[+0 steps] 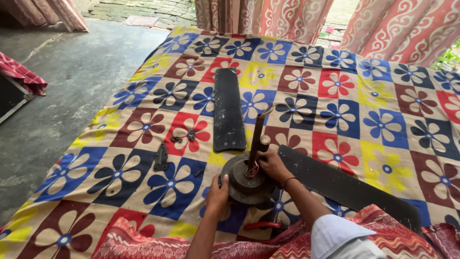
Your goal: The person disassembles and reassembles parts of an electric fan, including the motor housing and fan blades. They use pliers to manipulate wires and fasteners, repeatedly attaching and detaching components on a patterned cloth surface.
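Left hand (pixel 218 192) grips the near-left rim of the fan motor (pixel 247 180) on the flowered cloth (pixel 120 144). Right hand (pixel 272 163) closes fingers around the rod (pixel 257 139) base. Dismantling looks underway; one blade (pixel 228 108) lies far, another blade (pixel 345 187) right. Steady bracing needed.

Head cam, single view: looks down and fwd over flowered bed cover (pixel 335 110), close above hands (pixel 273 165).

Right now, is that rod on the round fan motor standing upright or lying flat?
Upright, leaning slightly. The rod rises from the fan motor, which both hands steady on the flowered cloth.
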